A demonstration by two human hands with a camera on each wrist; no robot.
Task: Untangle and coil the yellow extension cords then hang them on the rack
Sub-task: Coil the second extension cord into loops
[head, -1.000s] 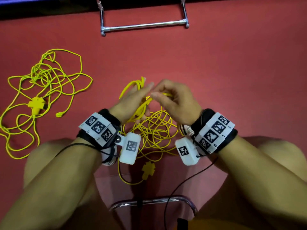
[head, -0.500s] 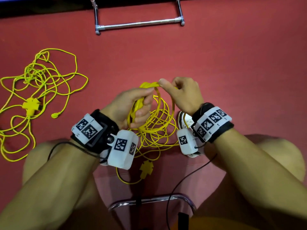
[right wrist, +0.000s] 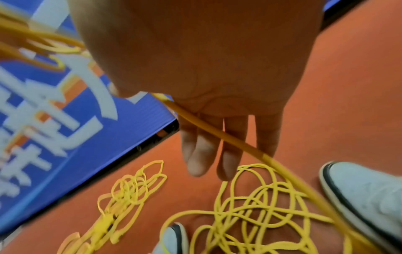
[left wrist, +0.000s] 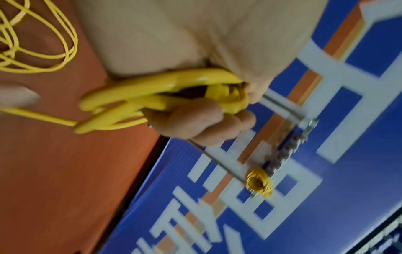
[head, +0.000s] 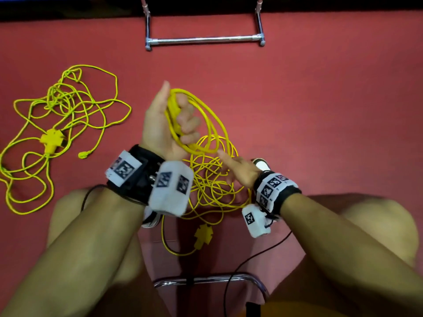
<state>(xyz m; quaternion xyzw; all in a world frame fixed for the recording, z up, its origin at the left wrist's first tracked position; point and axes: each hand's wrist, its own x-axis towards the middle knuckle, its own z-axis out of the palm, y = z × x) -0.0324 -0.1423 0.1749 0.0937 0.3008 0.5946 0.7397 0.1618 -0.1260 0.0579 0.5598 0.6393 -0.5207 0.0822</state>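
We've got the left hand point(head: 169, 124) up at centre, fingers clenched around a few loops of the yellow cord point(head: 206, 120), with a chunky yellow plug end tucked into the same fist in the left wrist view. The loops swing out toward three o'clock from that fist and droop back down. Our right hand point(head: 240, 170) sits low at about five o'clock of the left; its fingers point(right wrist: 202, 154) are straight and relaxed, and a single strand runs across the palm and fingers without being pinched.

Beneath both hands the loose pile point(head: 210, 191) of this same cord lies on the red floor point(head: 320, 110) between our feet, its yellow socket block point(head: 203, 236) at six o'clock. The second cord point(head: 57, 133) lies well apart at nine o'clock, a tangle not yet touched. The rack point(head: 206, 40) stands at twelve o'clock, and the left wrist view shows one coil already hanging on it.

We judge this cord light, thin and floppy, smooth-jacketed and inclined to spring out of its loops. Best hold is where the loops bunch in the fist, with the free strand sliding through the right hand for the next turn. Snags in the pile look likely.
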